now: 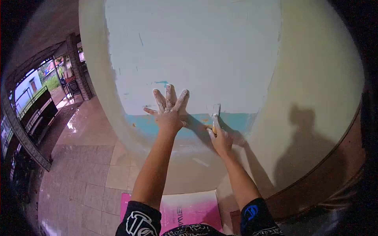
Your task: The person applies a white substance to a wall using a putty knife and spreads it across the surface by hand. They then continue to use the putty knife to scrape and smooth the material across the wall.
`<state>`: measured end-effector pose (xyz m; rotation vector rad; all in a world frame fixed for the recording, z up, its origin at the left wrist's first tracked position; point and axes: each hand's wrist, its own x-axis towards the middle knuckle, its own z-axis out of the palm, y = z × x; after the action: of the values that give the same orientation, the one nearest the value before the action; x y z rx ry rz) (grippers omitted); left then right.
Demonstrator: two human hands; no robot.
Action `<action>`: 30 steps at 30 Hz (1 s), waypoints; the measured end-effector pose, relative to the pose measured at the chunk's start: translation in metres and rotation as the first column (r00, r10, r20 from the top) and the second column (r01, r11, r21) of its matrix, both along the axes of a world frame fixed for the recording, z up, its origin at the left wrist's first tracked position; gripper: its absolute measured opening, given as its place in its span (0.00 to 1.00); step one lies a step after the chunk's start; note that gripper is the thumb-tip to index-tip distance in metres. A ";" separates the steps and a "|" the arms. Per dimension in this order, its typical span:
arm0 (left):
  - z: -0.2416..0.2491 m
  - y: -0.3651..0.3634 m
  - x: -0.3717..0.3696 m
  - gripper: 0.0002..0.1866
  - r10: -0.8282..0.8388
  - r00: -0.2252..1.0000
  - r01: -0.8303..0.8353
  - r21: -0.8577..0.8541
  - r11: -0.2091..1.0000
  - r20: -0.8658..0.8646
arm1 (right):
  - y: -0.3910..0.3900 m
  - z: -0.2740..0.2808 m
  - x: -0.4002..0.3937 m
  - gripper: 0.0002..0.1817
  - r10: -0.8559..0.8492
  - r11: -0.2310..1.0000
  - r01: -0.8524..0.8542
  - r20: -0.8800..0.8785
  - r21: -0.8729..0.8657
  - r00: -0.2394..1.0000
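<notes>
My left hand (169, 110) lies on the wall with its fingers spread, and white dust or paste coats the fingertips. To its right, my right hand (221, 137) is closed around the yellow handle of a putty knife (217, 109). The metal blade points up at the wall, near the lower edge of a broad white patch (197, 51). Below that edge runs a turquoise painted strip (189, 133), with a few small orange-brown spots. Thin dark scratches and a turquoise mark show in the white area close to my left fingertips.
A pink box or board (189, 212) with a white top lies on the floor below me. Cream wall (315, 70) curves away to the right, bearing my shadow. Tiled floor (86, 169) stretches left toward a dark metal gate (39, 102) and a pillar (78, 67).
</notes>
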<state>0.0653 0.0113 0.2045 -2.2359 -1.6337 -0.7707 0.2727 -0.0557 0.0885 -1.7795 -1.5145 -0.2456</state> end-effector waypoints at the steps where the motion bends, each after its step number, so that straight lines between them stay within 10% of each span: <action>1: -0.004 0.003 0.000 0.73 0.000 1.000 0.000 -0.003 1.000 -0.006 | 0.002 0.015 -0.002 0.42 0.000 1.000 0.000 -0.006 -0.003 1.000; 5: 0.006 -0.005 0.001 0.71 0.001 1.000 -0.001 -0.027 1.000 -0.025 | 0.003 0.069 -0.012 0.39 -0.137 0.991 0.135 0.110 0.026 0.984; 11: -0.004 0.003 -0.001 0.69 -0.076 0.996 0.071 0.131 0.989 0.037 | 0.007 -0.015 -0.003 0.40 -0.083 0.995 0.090 0.152 -0.042 0.985; 12: 0.004 -0.003 -0.001 0.69 -0.062 0.998 0.061 0.061 0.996 0.021 | -0.003 0.013 -0.019 0.27 -0.040 0.999 0.040 -0.067 0.001 0.997; 18: 0.008 -0.007 0.001 0.69 -0.015 0.999 0.014 -0.032 0.999 -0.032 | 0.015 0.070 -0.015 0.37 -0.101 0.994 0.097 0.096 0.042 0.990; 22: 0.009 -0.007 0.000 0.70 -0.024 1.000 0.023 -0.043 0.999 -0.015 | 0.009 -0.008 -0.016 0.39 -0.097 0.995 0.101 0.150 -0.022 0.984; 30: 0.003 -0.004 0.003 0.68 -0.058 0.998 0.058 0.038 0.998 0.004 | 0.016 0.090 -0.024 0.41 -0.063 0.997 0.062 -0.024 -0.056 0.998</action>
<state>0.0683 0.0078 0.2072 -2.2654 -1.5491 -0.8154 0.2488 -0.0397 0.1785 -1.8688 -1.4617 -0.2129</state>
